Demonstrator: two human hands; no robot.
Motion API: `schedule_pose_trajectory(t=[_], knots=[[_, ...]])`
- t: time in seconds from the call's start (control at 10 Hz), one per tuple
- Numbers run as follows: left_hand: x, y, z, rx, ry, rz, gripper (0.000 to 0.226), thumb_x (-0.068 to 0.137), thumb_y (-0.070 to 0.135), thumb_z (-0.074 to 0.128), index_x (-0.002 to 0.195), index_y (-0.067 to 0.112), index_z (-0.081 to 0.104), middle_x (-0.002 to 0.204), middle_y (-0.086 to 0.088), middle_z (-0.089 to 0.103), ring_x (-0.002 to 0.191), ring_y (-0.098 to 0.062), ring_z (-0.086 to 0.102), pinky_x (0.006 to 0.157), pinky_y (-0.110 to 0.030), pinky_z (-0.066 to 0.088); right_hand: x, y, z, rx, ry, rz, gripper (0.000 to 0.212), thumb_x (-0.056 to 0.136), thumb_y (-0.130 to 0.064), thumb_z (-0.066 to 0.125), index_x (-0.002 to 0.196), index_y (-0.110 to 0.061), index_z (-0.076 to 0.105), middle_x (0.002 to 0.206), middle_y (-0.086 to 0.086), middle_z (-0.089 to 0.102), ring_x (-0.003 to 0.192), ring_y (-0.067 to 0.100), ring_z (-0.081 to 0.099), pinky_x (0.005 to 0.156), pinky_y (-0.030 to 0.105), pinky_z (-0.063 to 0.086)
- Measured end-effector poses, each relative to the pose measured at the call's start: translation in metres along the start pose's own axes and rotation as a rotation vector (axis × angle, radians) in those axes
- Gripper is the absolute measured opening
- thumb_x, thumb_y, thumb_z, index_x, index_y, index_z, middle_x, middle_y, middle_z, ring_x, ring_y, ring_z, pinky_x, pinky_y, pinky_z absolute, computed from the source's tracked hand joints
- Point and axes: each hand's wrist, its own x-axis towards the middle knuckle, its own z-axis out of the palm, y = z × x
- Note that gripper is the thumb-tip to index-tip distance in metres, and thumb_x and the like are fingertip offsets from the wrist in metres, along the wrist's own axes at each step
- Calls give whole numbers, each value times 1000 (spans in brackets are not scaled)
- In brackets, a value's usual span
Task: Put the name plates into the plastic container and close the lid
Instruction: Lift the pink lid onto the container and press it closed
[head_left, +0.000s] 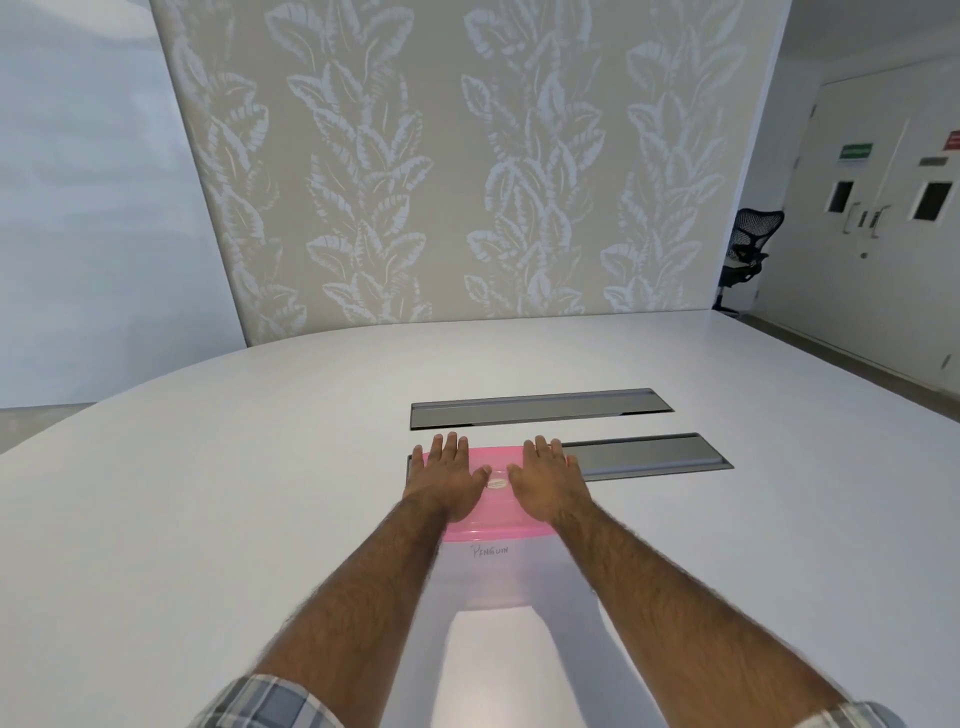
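A translucent plastic container (496, 574) stands on the white table, with "Penguin" handwritten on its near wall. A pink lid (496, 512) lies on top of it. My left hand (451, 475) rests flat on the lid's left half, fingers spread. My right hand (545, 475) rests flat on the lid's right half, fingers also apart. Both palms face down and neither hand grips anything. I cannot make out any name plates; the container's cloudy walls hide its inside.
Two grey recessed cable trays are set into the white table (208, 493): one (540, 408) behind the container, one (649, 457) partly under its far right side. A leaf-patterned partition (467, 182) stands beyond the table. An office chair (748, 249) is at far right.
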Motion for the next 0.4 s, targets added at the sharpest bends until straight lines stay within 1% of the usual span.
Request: schedule_pose_trajectory(t=[0.2,0.3,0.4], knots=[[-10,2,-3,-29,3,-34,73,103,55,13,160,11,-1,168,-7,-8,154,-24,-10,123,-51,-7,-11,-1,-8,54,-7,5,72,101,-51,21,156,-7,7,164,13,8,152,30,5,123,46,9],[-21,-2,-9,-1,16,-32,72,104,53,13,160,10,-1,168,-8,-7,155,-24,-9,123,-51,-7,-22,-2,-14,54,34,28,78,99,-58,19,156,-7,3,164,13,5,152,30,2,123,45,7],[-25,-5,-15,11,64,-31,72,104,53,13,160,10,-1,168,-8,-7,155,-24,-9,123,-51,-7,-27,-2,-22,55,88,34,81,98,-61,20,156,-6,5,164,14,8,152,30,3,123,45,7]])
